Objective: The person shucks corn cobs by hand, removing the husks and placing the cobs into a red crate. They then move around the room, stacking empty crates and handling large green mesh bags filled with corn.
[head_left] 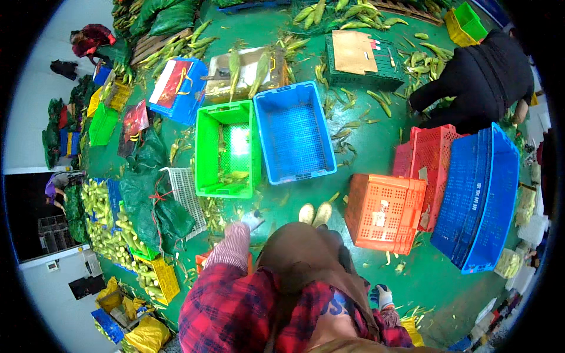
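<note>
As crates (297, 141) stand ahead, scattered husks (351, 125), boots (323, 214)

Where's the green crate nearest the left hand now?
In the head view, the green crate sits left of centre, beside a blue crate, ahead of the left hand.

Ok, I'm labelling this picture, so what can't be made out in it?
All in the head view:
Orange object: mostly hidden by the left sleeve.
Dark green crate: top partly covered by cardboard.
Purple-clad co-worker: too small for detail.
Right hand: too small to tell its grip.
</note>
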`<state>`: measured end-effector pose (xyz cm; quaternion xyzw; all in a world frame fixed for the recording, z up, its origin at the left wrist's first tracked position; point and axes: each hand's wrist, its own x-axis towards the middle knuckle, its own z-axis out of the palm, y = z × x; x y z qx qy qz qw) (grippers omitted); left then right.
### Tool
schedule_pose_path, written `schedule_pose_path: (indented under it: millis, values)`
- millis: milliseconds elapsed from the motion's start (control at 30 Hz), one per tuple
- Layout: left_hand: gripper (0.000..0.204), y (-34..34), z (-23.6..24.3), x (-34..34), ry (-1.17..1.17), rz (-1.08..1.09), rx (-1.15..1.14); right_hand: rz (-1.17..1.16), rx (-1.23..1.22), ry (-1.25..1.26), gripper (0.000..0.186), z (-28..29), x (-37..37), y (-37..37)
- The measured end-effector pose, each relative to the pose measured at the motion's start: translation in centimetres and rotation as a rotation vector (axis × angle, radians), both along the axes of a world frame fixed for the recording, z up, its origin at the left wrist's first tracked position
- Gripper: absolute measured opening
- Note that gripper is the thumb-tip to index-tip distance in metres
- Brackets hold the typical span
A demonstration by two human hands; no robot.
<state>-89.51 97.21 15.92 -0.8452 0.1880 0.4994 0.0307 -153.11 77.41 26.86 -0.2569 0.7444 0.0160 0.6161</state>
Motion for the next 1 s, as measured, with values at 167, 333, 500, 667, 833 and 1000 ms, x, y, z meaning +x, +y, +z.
schedule_pose_path:
  millis: [167,333,500,667,833,1000]
  values:
    - [0.072,12.4,-2.1,-3.7,-0.073,0.068,0.135,0.032,-0.026,-0.134,0.012,-2.7,2.9,-3.9]
    - [0.071,7.9,0.4,-6.2,0.011,0.261,-0.09,0.139,-0.107,-0.176,0.017,-3.4,4.5,-8.1]
    - [0.068,5.5,1.7,-5.9,-0.084,0.43,-0.308,0.225,-0.075,-0.24,0.017,-5.2,6.7,-11.0]
    - [0.068,2.1,3.5,-4.8,-0.042,0.509,-0.318,0.327,-0.162,-0.271,0.016,-7.6,4.2,-13.7]
    - [0.065,2.8,2.7,-5.0,-0.041,0.493,-0.29,0.194,0.011,-0.24,0.017,-7.4,5.0,-16.3]
    - [0.065,8.8,0.2,-5.7,-0.165,0.429,-0.216,0.321,0.027,-0.281,0.017,-8.0,9.6,-18.1]
